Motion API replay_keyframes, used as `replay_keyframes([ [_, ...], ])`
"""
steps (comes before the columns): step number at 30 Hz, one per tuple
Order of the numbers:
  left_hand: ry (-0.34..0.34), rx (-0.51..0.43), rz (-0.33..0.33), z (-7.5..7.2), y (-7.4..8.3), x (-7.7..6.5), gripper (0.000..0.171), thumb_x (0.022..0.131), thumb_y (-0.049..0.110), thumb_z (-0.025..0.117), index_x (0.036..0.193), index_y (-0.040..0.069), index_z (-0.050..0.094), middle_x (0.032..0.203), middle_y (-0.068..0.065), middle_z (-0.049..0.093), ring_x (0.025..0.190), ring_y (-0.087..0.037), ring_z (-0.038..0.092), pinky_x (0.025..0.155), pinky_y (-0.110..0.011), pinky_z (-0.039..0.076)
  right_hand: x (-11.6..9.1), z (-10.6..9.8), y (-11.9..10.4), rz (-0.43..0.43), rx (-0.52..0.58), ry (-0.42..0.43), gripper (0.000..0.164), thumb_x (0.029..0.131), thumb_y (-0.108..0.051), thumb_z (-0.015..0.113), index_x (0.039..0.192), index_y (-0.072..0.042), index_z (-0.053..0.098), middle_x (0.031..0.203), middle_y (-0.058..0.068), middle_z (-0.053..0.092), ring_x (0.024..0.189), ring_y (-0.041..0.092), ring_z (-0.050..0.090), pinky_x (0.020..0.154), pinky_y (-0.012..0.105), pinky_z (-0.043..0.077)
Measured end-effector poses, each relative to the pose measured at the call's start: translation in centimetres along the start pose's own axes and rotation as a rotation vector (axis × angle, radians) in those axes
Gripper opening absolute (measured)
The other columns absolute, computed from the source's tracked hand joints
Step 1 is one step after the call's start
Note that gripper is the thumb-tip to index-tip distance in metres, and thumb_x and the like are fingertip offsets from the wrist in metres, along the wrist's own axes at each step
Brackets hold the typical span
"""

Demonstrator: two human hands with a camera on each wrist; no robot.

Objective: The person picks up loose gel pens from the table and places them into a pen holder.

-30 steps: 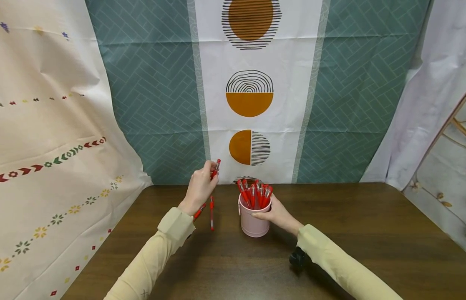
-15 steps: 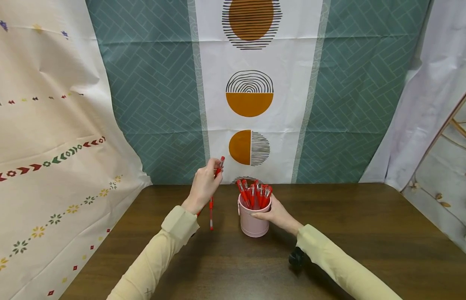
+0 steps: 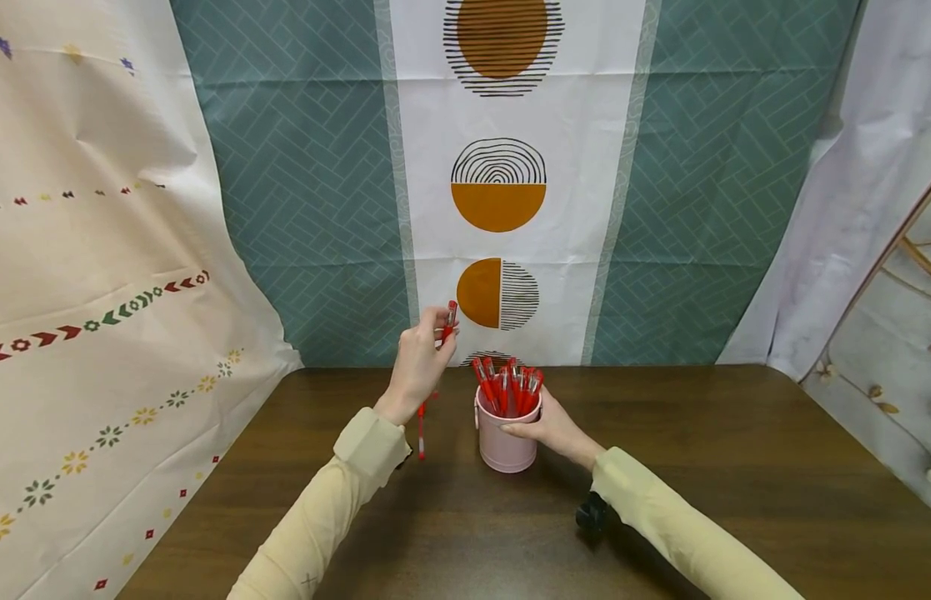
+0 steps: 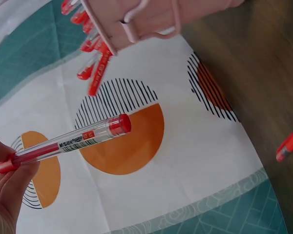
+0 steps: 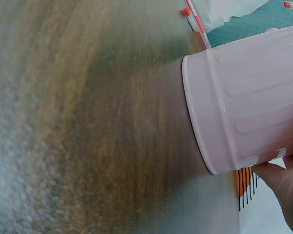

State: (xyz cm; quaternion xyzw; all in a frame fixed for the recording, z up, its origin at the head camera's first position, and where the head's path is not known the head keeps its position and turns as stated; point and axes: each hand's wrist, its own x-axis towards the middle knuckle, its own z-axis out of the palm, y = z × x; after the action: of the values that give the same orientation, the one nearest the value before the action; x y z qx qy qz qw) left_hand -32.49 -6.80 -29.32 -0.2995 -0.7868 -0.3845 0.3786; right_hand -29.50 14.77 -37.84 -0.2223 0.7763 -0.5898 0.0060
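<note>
In the head view my left hand (image 3: 422,360) pinches a red gel pen (image 3: 449,320), raised above the table and left of a pink bucket. The left wrist view shows that pen (image 4: 73,144) between thumb and fingers, with its clear barrel and red end. My right hand (image 3: 553,427) grips the side of the pink bucket (image 3: 508,447), thumb at the rim. Several red pens (image 3: 503,392) stand in the bucket, capped ends up. In the right wrist view the bucket (image 5: 254,92) stands upright on the table, part of the hand (image 5: 283,187) against its side.
Left of the bucket a red pen (image 3: 422,433) lies on the brown wooden table (image 3: 660,433), partly behind my left wrist. The right wrist view shows pens (image 5: 198,24) beyond the bucket. A patterned cloth (image 3: 578,208) hangs behind the table.
My left hand has moved right and upward with the pen, closer to the bucket, and the pen has turned more upright. My right hand and the bucket stay put.
</note>
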Motion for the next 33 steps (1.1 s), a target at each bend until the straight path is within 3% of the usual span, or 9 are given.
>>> replay_keyframes([
  [8, 0.010, -0.044, -0.024, 0.2, 0.9, 0.5, 0.027, 0.079, -0.006, 0.064, 0.104, -0.005, 0.052, 0.092, -0.017, 0.063, 0.077, -0.025, 0.064, 0.068, -0.033, 0.050, 0.0, -0.1, 0.1, 0.002, 0.006, -0.007, 0.077, 0.072, -0.015, 0.076, 0.132, -0.002, 0.029, 0.128, 0.014, 0.043, 0.113, 0.029, 0.044, 0.090, 0.041, 0.038],
  [15, 0.011, -0.142, -0.045, 1.1, 1.5, 0.6, 0.030, 0.080, -0.005, 0.065, 0.106, -0.007, 0.049, 0.095, -0.019, 0.063, 0.080, -0.025, 0.064, 0.071, -0.032, 0.049, -0.1, 0.0, 0.1, 0.012, 0.009, -0.002, 0.078, 0.072, -0.015, 0.076, 0.133, -0.002, 0.029, 0.129, 0.014, 0.042, 0.114, 0.029, 0.043, 0.090, 0.041, 0.038],
  [25, 0.081, -0.167, -0.026, 2.1, 1.5, 0.6, 0.029, 0.078, -0.006, 0.067, 0.101, -0.007, 0.051, 0.093, -0.017, 0.064, 0.080, -0.022, 0.064, 0.071, -0.027, 0.049, 0.0, -0.1, 0.0, 0.009, -0.001, -0.010, 0.078, 0.072, -0.016, 0.075, 0.133, -0.002, 0.028, 0.128, 0.014, 0.042, 0.113, 0.029, 0.043, 0.089, 0.042, 0.039],
  [31, 0.107, -0.246, -0.062, 2.8, 1.3, 0.4, 0.029, 0.078, -0.007, 0.066, 0.102, -0.008, 0.050, 0.094, -0.019, 0.063, 0.081, -0.023, 0.064, 0.072, -0.027, 0.048, 0.7, -0.2, 2.0, 0.002, 0.026, 0.016, 0.078, 0.071, -0.020, 0.078, 0.132, -0.009, 0.031, 0.127, 0.009, 0.044, 0.112, 0.026, 0.044, 0.088, 0.042, 0.039],
  [33, 0.115, -0.286, -0.084, 2.5, 2.2, 0.3, 0.030, 0.078, -0.009, 0.065, 0.103, -0.011, 0.049, 0.094, -0.023, 0.062, 0.082, -0.028, 0.063, 0.073, -0.032, 0.049, 0.9, -0.1, 2.9, -0.002, 0.025, 0.028, 0.078, 0.070, -0.023, 0.078, 0.131, -0.012, 0.032, 0.127, 0.006, 0.045, 0.112, 0.024, 0.045, 0.088, 0.041, 0.040],
])
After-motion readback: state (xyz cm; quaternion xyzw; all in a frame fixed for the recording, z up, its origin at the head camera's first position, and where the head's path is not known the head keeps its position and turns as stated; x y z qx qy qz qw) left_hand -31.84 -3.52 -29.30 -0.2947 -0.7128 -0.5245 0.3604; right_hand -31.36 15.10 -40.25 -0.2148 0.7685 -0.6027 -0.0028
